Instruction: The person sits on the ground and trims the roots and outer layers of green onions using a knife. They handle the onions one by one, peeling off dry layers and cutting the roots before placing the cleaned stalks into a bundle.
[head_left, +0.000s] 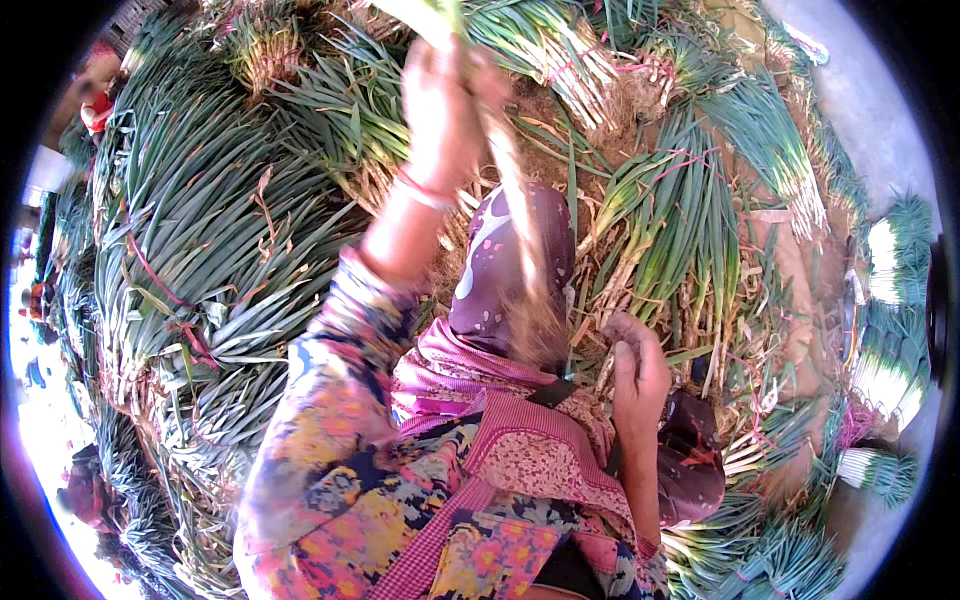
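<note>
My left hand (448, 120) is raised in front of me and closed around green onion stalks, blurred by motion. Below that hand hang a pale stalk (514, 172) and its brown, hairy roots (536, 326), in front of my knee in patterned purple trousers (487, 300). Green leaves run out past the top rim. By my other knee, my right hand (639, 360) is loosely curled, thumb and fingers apart, with nothing visible in it. Just beyond it lies a loose heap of green onions (667, 225) with yellowed leaves and dry stems. A pink apron (540, 442) covers my lap.
A large pile of green onions (225, 210) rises on my left, with a pink tie (196, 345) across it. Tied bundles (585, 75) lie ahead. Cleaned bundles with white stalks (889, 375) stand far right. A person in red (96, 112) is at far left.
</note>
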